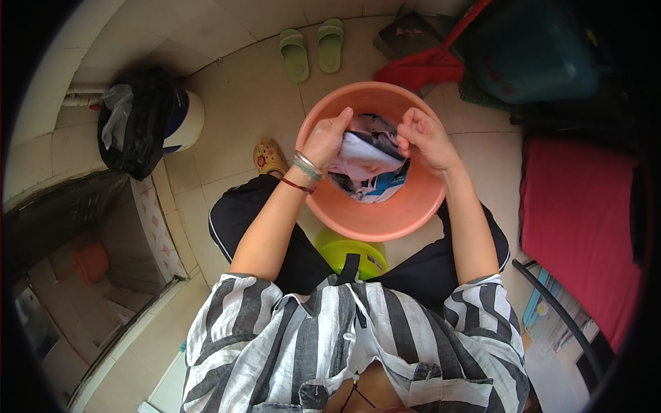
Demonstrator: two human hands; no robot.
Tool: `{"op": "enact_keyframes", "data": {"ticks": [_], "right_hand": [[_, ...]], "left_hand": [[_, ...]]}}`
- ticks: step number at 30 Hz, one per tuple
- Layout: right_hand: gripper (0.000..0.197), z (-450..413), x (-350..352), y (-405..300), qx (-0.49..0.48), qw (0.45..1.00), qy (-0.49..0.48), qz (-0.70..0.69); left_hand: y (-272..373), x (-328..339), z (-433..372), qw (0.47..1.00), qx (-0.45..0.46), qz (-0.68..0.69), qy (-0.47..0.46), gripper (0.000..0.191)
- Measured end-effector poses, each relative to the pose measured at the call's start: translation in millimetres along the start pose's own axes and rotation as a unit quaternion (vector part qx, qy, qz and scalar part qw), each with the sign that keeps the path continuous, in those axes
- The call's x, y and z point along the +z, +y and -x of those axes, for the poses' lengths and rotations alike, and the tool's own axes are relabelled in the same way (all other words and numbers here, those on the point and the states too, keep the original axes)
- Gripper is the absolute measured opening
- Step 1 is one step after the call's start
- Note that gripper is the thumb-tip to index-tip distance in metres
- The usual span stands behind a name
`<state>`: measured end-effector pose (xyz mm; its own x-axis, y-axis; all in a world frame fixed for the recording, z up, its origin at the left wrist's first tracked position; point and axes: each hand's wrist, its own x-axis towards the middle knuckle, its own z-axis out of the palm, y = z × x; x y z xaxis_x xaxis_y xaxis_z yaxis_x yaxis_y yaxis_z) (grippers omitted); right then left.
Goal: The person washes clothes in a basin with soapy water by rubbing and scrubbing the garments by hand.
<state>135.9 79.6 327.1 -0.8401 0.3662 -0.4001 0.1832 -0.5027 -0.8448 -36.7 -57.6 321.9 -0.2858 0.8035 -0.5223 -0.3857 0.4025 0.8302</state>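
Observation:
A light cloth garment with a dark edge (pixel 369 149) is stretched between my two hands, over an orange plastic basin (pixel 379 227). My left hand (pixel 330 137) grips its left end, thumb raised. At the garment's right end, my right hand (pixel 423 137) is closed on the dark edge, its fingers curled. Beneath, inside the basin, lie more clothes (pixel 382 191), pink, black-patterned and blue; the held garment and my hands cover part of them. The cloth is slightly blurred. No water can be made out in the basin.
Around the basin are a lime-green plastic item (pixel 356 255) between my legs, green slippers (pixel 294 56), a red broom (pixel 421 69) and a dustpan (pixel 408 36). A white bucket (pixel 188 121) with a black bag (pixel 139 139) stands left; a red cloth (pixel 578 217) hangs right.

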Motion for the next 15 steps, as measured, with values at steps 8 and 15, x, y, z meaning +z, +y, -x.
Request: {"op": "enact_keyframes", "data": {"ticks": [8,15], "right_hand": [[0.024,-28.6,32.6,26.7,-0.058,0.982,0.074,0.166],[0.02,-26.0,24.0,38.5,0.08,0.983,-0.043,0.161]], "left_hand": [[-11.0,26.8,-17.8,0.988,0.021,0.102,0.11,0.038],[-12.2,10.1,-15.4,0.986,-0.062,0.085,0.129,0.043]]}}
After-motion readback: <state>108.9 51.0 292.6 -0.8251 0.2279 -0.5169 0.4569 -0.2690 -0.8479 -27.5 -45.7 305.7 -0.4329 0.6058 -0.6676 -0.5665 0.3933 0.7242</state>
